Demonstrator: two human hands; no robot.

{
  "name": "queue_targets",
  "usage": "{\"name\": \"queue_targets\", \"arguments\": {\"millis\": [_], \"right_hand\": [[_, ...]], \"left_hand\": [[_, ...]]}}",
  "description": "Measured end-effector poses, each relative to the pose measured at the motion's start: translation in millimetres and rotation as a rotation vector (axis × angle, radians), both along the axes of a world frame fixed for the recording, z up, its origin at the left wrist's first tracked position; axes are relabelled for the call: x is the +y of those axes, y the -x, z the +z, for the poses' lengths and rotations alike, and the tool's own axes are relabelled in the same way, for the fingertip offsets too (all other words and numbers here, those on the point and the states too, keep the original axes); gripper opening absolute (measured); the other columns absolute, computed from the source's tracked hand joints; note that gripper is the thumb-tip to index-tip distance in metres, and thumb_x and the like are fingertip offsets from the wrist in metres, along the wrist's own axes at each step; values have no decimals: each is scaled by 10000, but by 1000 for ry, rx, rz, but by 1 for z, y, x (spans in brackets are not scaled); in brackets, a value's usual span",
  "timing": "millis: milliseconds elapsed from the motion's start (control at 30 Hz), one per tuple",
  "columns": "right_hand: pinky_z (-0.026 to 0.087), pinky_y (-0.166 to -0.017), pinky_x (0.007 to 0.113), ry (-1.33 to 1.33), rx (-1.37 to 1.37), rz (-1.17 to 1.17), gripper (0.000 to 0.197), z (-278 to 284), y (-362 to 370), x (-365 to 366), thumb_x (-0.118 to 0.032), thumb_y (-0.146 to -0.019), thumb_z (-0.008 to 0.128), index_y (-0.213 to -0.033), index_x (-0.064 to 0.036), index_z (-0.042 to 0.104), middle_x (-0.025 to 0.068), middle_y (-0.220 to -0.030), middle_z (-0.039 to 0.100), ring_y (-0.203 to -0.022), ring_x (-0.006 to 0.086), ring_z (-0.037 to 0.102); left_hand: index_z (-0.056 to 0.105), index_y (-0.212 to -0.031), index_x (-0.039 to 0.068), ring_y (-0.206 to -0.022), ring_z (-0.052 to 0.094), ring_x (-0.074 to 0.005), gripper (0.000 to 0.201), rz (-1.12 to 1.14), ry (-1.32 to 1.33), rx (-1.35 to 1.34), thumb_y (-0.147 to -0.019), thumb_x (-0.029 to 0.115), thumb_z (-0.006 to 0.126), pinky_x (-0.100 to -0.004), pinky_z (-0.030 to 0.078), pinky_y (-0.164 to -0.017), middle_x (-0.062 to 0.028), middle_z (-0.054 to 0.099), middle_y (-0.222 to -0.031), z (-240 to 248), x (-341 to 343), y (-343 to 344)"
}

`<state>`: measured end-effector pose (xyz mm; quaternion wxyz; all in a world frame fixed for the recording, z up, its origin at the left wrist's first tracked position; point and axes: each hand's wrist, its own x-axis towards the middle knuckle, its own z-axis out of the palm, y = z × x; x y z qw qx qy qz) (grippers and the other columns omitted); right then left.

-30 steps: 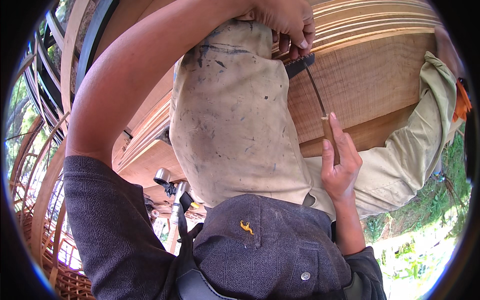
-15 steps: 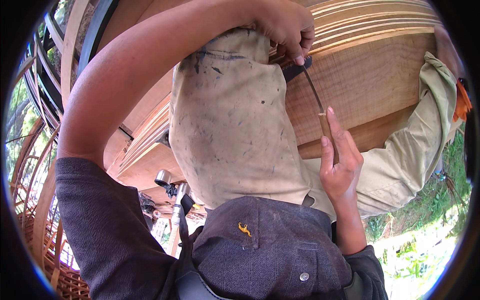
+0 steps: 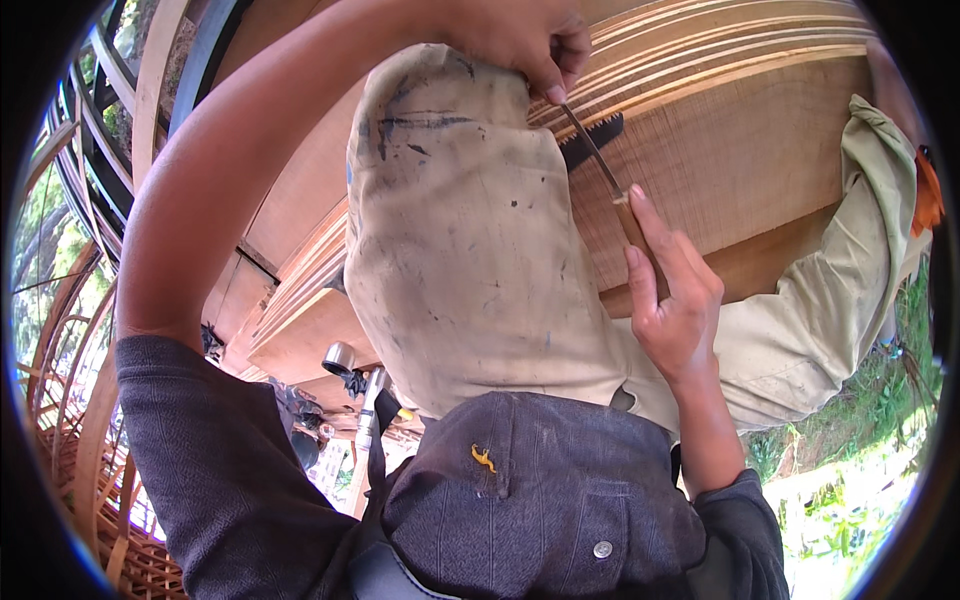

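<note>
A thin dark file with a wooden handle slants across a toothed saw blade. My right hand is closed round the handle, with the index finger stretched along it. At the file's far tip, my left hand pinches the metal between thumb and fingers. The saw blade juts out from beside my raised knee in tan trousers; the rest of it is hidden behind the leg. Whether the file presses on the teeth I cannot tell.
Long wooden boards lie beneath my legs, with thin strips along the far side. At the left stand curved frames and woven lattice. A metal cup is by my left hip. Grass lies at right.
Both hands have moved up and to the left together with the file. More of the saw blade's toothed edge now shows beside it.
</note>
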<state>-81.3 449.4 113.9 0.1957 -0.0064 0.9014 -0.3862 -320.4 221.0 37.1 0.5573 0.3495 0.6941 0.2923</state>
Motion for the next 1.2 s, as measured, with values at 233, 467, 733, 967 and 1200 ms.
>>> {"name": "queue_targets", "arguments": {"millis": [233, 467, 733, 967, 1200], "right_hand": [[502, -634, 362, 2, -10, -30, 597, 7, -17, 16, -6, -945, 719, -1511, -180, 639, 99, -775, 572, -636, 232, 517], [500, -634, 359, 1, -11, -46, 593, 9, -18, 19, -1, -946, 716, -1510, -169, 638, 102, -777, 571, -633, 232, 507], [503, -630, 390, -66, -62, -26, 612, 14, -8, 13, -7, -937, 719, -1512, -198, 636, 105, -761, 556, -628, 264, 544], [523, -707, 401, -68, 13, 2, 552, -2, 34, -22, -6, -954, 703, -1477, -176, 663, 160, -828, 643, -677, 310, 584], [502, -583, 401, -64, 7, -42, 587, 9, -10, -5, -58, -934, 750, -1490, -221, 655, 74, -755, 571, -595, 236, 557]], "left_hand": [[781, -968, 0, -800, 726, -214, 213, 22, -70, -31, -872, 186, 819, -365, 555, -721, -119, 774, -834, -2, 20, -17], [777, -990, -11, -803, 736, -219, 255, 62, -32, -103, -871, 210, 823, -375, 562, -717, -128, 784, -855, -7, 27, -18], [766, -955, -16, -803, 738, -234, 229, 6, -32, -24, -868, 188, 820, -386, 563, -708, -129, 781, -850, -5, 30, -18], [774, -947, 19, -813, 731, -228, 159, -45, 94, 197, -858, 144, 818, -386, 547, -727, -123, 768, -833, -14, -5, 17], [771, -951, 13, -805, 713, -222, 170, 15, -38, -27, -879, 164, 806, -382, 541, -733, -118, 757, -833, -9, 11, -15]]}}
